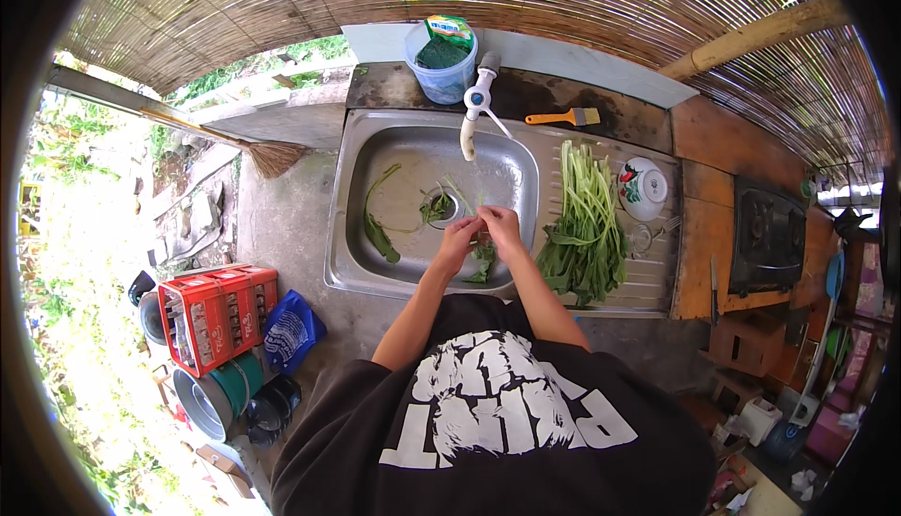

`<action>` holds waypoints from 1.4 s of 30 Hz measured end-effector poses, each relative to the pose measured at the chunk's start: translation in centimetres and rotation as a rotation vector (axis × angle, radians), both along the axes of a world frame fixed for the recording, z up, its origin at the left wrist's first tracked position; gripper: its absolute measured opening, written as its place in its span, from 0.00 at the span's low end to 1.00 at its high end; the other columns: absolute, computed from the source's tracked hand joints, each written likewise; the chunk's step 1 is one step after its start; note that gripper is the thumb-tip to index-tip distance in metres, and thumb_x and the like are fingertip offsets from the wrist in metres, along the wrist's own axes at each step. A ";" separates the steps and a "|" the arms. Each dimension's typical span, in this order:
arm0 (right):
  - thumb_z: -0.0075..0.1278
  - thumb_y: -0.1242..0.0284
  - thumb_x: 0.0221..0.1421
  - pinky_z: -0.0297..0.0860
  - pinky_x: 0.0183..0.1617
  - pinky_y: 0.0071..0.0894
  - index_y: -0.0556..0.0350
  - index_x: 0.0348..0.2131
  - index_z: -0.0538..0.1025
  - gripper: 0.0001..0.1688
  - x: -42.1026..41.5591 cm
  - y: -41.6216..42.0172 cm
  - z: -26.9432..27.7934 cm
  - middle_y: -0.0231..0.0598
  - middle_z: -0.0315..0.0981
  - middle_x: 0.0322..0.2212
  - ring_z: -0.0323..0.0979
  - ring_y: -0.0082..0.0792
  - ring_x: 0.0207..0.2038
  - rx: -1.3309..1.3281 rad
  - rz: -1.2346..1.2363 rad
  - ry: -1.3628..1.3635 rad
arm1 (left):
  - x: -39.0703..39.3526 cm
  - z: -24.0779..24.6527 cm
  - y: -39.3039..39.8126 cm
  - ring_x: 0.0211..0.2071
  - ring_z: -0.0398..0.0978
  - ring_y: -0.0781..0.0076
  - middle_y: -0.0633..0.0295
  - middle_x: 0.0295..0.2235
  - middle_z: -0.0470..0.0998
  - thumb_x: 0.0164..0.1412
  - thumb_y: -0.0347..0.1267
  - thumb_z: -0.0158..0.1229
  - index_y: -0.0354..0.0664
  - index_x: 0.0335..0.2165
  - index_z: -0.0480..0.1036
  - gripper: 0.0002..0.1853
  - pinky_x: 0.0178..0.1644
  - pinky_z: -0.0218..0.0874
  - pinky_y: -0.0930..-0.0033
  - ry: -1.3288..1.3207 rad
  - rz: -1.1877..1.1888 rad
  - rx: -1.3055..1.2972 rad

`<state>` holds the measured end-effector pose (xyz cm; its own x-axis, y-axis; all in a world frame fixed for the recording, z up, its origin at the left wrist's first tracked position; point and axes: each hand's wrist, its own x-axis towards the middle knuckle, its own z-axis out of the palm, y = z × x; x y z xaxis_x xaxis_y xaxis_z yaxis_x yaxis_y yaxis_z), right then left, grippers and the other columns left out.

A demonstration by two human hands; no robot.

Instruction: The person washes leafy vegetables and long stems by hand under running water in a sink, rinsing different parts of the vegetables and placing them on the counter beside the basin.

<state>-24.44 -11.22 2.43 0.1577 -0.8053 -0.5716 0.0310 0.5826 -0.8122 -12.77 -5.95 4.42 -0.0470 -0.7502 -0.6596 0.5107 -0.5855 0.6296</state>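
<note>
Over the steel sink basin [440,137], my left hand [457,238] and my right hand [501,226] meet fingertip to fingertip. Both hold a leafy green stem, whose leaf [481,266] hangs below them; the fingers hide part of it. A thin stream of water seems to fall from the white tap [468,137] just beyond my hands. In the basin, a loose leafy stem [380,238] lies along the left side. Leaf scraps [435,206] lie at the drain. A large bunch of leafy greens [586,227] rests on the ribbed drainboard to my right.
Beside the bunch are an upturned rooster-patterned bowl [644,189] and a small glass [639,240]. Behind the sink stand a plastic tub with a scrubbing pad [442,73] and an orange-handled brush [563,117]. A knife [714,291] lies near the gas stove [767,234]. Red bottle crates [218,319] stand left.
</note>
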 end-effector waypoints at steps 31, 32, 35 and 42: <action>0.54 0.64 0.55 0.70 0.39 0.31 0.60 0.36 0.79 0.16 -1.8 1.6 -0.1 0.43 0.79 0.30 0.77 0.33 0.34 -0.267 0.112 0.305 | -0.1 -0.7 -3.5 0.36 0.75 0.75 0.61 0.35 0.79 0.59 0.35 0.57 0.35 0.40 0.75 0.15 0.42 0.64 0.71 -0.138 0.093 -0.089; 0.54 0.64 0.55 0.70 0.39 0.31 0.60 0.35 0.79 0.16 -1.6 1.5 0.0 0.42 0.79 0.29 0.76 0.32 0.33 -0.278 0.096 0.325 | -0.1 -1.2 -3.5 0.35 0.75 0.76 0.61 0.34 0.79 0.59 0.35 0.57 0.34 0.40 0.76 0.15 0.41 0.64 0.72 -0.147 0.110 -0.098; 0.55 0.63 0.55 0.69 0.37 0.30 0.60 0.32 0.78 0.16 -1.0 0.9 1.1 0.41 0.78 0.25 0.75 0.31 0.29 -0.329 0.014 0.369 | -0.4 0.0 -4.0 0.32 0.73 0.78 0.62 0.30 0.79 0.58 0.34 0.58 0.33 0.37 0.77 0.14 0.37 0.63 0.73 -0.244 0.131 -0.125; 0.53 0.63 0.57 0.67 0.34 0.28 0.60 0.37 0.76 0.17 0.9 -0.3 2.2 0.39 0.76 0.29 0.72 0.28 0.29 -0.345 -0.066 0.333 | 0.0 0.8 -4.7 0.26 0.70 0.81 0.64 0.26 0.77 0.59 0.33 0.56 0.32 0.33 0.77 0.12 0.31 0.61 0.76 -0.502 0.173 -0.154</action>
<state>-23.55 -11.50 4.62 -0.0460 -0.9589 -0.2799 -0.2357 0.2827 -0.9298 -12.78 -10.69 5.24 0.3773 -0.8085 -0.4517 0.2063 -0.4021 0.8921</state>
